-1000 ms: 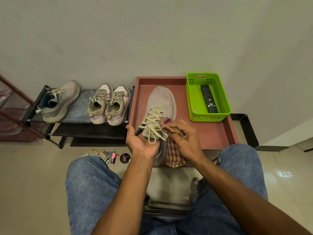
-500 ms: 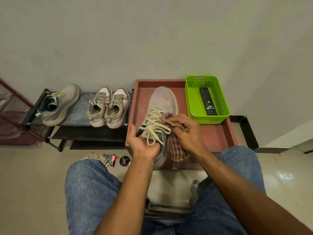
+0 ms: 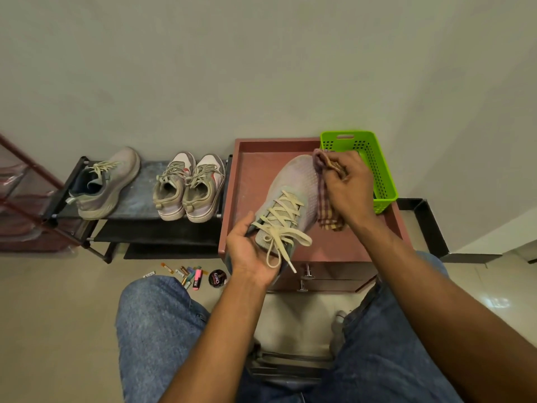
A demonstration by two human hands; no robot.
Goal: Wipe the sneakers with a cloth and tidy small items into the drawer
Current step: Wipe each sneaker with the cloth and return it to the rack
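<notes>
A grey sneaker [image 3: 293, 187] with cream laces lies on the reddish-brown drawer unit [image 3: 252, 170], toe pointing away. My left hand [image 3: 250, 251] grips its heel end. My right hand [image 3: 348, 184] holds a checked cloth [image 3: 327, 210] bunched against the right side of the sneaker's toe. The unit's drawers [image 3: 334, 274] with metal knobs are closed. Small items [image 3: 186, 274], markers and batteries, and a round polish tin [image 3: 218, 278] lie on the floor to the left of the unit.
A low black shoe rack [image 3: 136, 199] at the left carries a single grey sneaker [image 3: 107, 181] and a pair of sneakers [image 3: 189, 187]. A green plastic basket [image 3: 377, 170] stands on the unit's right side. My denim-clad knees fill the foreground.
My right hand has carried the cloth from beside the laces up to the toe of the sneaker. The sneaker has tilted, its toe swinging right. The left hand keeps its hold.
</notes>
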